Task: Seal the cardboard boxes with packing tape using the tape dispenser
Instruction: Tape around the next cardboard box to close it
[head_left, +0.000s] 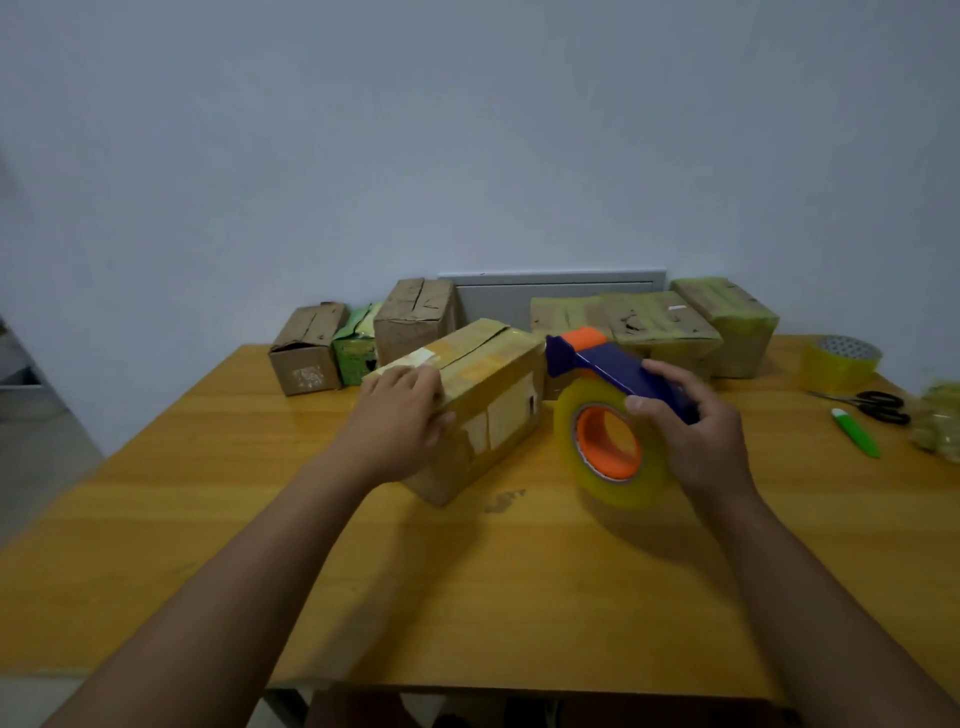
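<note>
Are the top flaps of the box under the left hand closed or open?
Closed: the flaps of the box lie flat, with a dark seam between them.

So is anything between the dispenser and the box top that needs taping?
Nothing visible. The tape dispenser, held in the right hand, sits just right of the box; the left hand steadies its near end.

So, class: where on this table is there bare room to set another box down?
Bare: the near table between the forearms, and the left side before the small boxes. Crowded: the back row, and the right edge with spare tape roll, scissors and green cutter.
</note>
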